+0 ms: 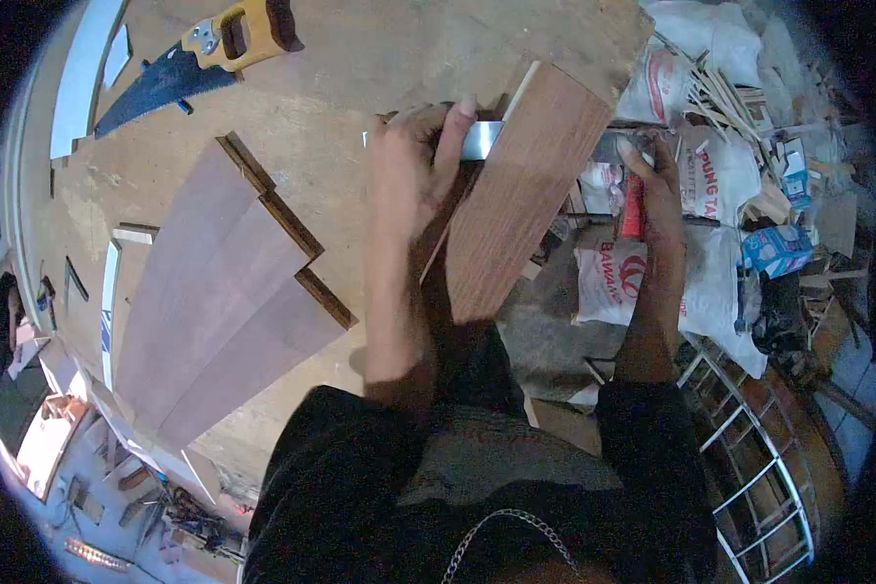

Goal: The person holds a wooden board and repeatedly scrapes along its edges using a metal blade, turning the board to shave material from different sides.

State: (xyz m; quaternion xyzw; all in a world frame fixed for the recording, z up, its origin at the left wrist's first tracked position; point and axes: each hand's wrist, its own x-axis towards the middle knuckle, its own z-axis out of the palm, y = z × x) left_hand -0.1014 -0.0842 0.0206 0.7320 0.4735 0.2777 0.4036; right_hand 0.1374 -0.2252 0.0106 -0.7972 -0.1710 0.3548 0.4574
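My left hand [414, 156] is closed over a flat silver metal strip [481, 142], which meets the left edge of a brown wood-grain plank [530, 185]. The plank lies at a slant between my hands, its lower end close to my body. Beyond its right edge, my right hand [657, 175] is closed around a red handle [632, 208], thumb near its top. I cannot tell whether strip and handle are one tool. On the table to the left lies a panel of joined planks [229, 282] with stepped ends.
A handsaw [200, 66] with a yellow handle lies at the table's [360, 58] upper left. White sacks [720, 175], wood offcuts [725, 102] and a blue package [777, 249] crowd the right. A metal ladder-like frame [759, 457] stands at lower right.
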